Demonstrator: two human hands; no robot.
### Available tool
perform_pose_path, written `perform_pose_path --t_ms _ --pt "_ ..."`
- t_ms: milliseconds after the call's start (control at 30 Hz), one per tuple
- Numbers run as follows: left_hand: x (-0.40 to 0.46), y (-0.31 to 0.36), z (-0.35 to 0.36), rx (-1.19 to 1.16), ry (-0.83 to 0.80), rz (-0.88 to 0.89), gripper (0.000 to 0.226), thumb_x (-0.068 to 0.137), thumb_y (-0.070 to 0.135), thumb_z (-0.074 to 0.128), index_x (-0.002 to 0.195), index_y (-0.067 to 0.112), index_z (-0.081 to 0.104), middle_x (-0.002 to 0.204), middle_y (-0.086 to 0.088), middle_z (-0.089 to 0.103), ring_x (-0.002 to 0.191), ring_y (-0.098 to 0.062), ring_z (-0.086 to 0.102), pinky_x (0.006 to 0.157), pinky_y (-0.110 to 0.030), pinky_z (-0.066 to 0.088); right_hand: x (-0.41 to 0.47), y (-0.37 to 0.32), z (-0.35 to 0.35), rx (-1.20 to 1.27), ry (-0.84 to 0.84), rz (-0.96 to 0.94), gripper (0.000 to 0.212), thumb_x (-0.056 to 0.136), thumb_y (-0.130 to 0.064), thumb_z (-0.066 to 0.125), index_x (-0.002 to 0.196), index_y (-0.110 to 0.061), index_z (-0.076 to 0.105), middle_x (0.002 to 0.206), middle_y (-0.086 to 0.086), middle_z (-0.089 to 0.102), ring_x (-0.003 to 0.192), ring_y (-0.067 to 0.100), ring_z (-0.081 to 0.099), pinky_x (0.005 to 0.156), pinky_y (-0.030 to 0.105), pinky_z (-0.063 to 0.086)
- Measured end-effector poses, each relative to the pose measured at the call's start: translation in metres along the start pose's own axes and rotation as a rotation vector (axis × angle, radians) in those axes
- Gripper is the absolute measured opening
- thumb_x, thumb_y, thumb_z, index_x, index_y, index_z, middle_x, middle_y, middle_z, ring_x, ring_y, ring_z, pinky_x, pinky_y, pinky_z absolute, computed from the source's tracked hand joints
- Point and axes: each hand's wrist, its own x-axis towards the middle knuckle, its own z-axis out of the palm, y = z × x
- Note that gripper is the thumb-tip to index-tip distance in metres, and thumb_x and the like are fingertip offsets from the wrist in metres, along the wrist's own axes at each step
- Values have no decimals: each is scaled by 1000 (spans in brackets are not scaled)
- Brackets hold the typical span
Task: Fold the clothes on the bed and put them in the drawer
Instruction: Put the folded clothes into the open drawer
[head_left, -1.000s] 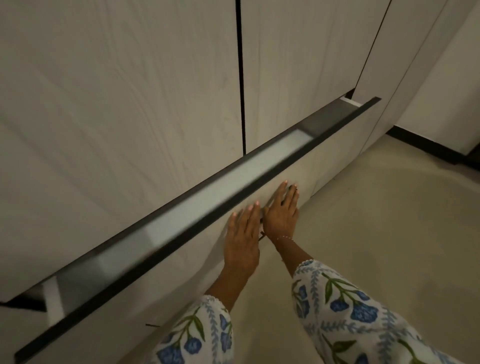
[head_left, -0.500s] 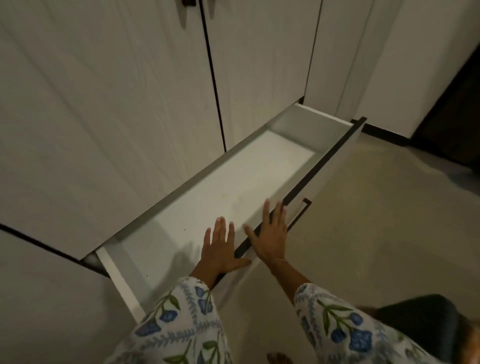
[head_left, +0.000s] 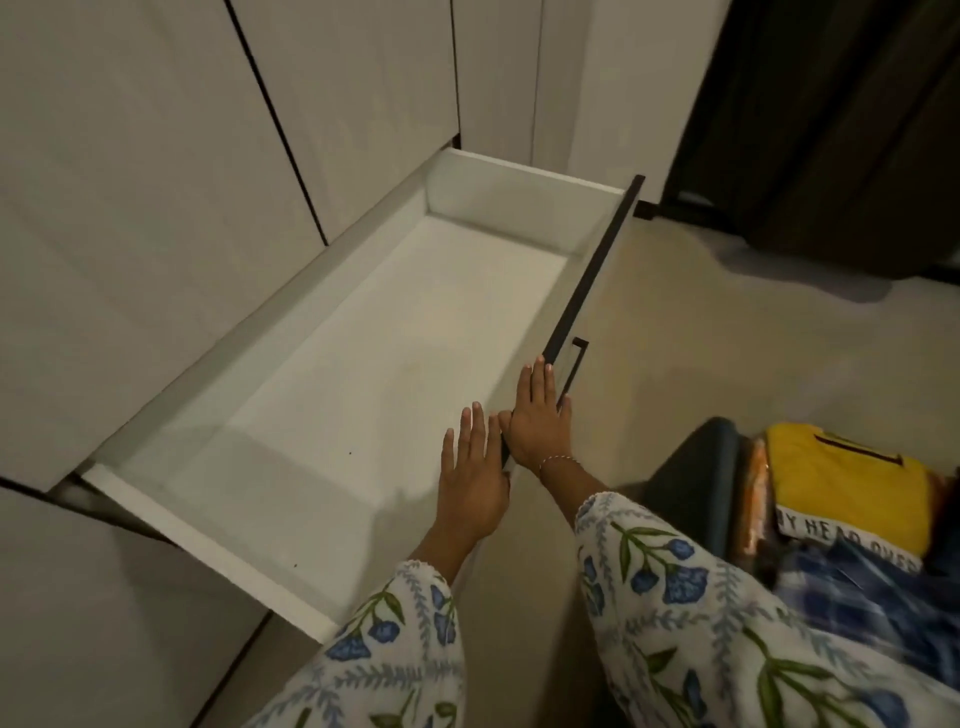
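Note:
A wide white drawer (head_left: 524, 189) stands pulled far out of the wardrobe, with nothing inside it. My left hand (head_left: 471, 478) lies flat with straight fingers just inside the drawer's front edge. My right hand (head_left: 537, 415) rests on top of the dark front rim beside the black handle (head_left: 574, 364), fingers straight. A stack of folded clothes (head_left: 852, 499) sits at the lower right, a yellow garment on top, an orange one and a blue checked one beneath.
Pale wardrobe doors (head_left: 156, 182) rise behind the drawer. A dark chair or stool (head_left: 691, 483) carries the clothes stack. Dark curtains (head_left: 831, 104) hang at the upper right. Beige floor (head_left: 727, 338) lies to the right of the drawer.
The drawer has slid from nearly shut to far out. Both hands moved from pressing its front face to its top edge. The clothes stack came into view at the right.

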Motion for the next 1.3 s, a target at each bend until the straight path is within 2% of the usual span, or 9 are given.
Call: perform_pose_path --t_ms 200,367,533,700,833,933,1133,1200,1300 --pt "-11 51 9 -14 -20 -23 87 61 22 83 136 -2 45 138 -24 48 127 -36 48 109 -49 30 -28 45 -10 18 -32 42 72 101 -42 27 150 -7 -12 157 11 -21 146 24 -17 118 50 1" --pt "-8 44 13 -117 -42 -79 66 100 22 31 146 7 -13 149 -14 -23 145 -31 -12 114 -39 -13 -23 34 -9 73 -26 39 74 100 -44 30 150 -7 -12 156 10 -23 145 23 -19 118 50 -1" --pt "-8 52 22 -93 26 -47 63 89 16 42 146 -3 23 151 -25 23 141 -39 25 112 -47 11 -30 45 -11 88 -31 29 73 100 -44 29 150 -8 -10 157 10 -21 145 21 -19 118 50 0" --pt "-9 55 27 47 90 -41 72 84 9 64 144 -6 26 148 -28 30 138 -40 30 111 -56 21 -36 47 -14 114 -39 17 67 102 -42 27 151 -14 -9 159 8 -15 146 21 -15 117 53 6" --pt "-25 102 32 325 33 32 76 92 20 45 148 -3 0 156 -25 10 145 -36 8 110 -57 -16 -73 90 -8 294 88 114 65 101 -45 27 152 -20 -4 160 11 -7 147 23 -7 116 49 8" --pt "-38 167 58 6 -165 138 77 92 21 50 149 2 2 157 -19 4 146 -34 5 115 -55 0 -124 168 3 246 136 264 69 100 -45 33 152 -18 -2 160 13 -6 148 25 -5 117 48 10" --pt "-39 313 95 -1167 -645 -394 85 78 27 76 145 4 28 148 -15 37 133 -28 41 105 -35 38 -243 347 20 69 219 574 67 96 -53 27 142 -6 41 146 22 40 133 37 42 98 55 45" --pt "-38 342 111 -1308 -740 -494 59 76 24 78 126 6 52 128 -8 57 111 -25 59 89 -34 49 -275 389 26 -8 188 614 92 89 -71 3 147 -6 33 150 20 33 137 36 36 103 51 39" --pt "-32 357 154 -1330 -891 -550 96 42 51 91 122 8 60 117 -12 66 100 -29 66 91 -43 53 -294 432 32 340 322 793 106 76 -85 10 153 -11 9 159 13 10 146 27 13 116 43 19"
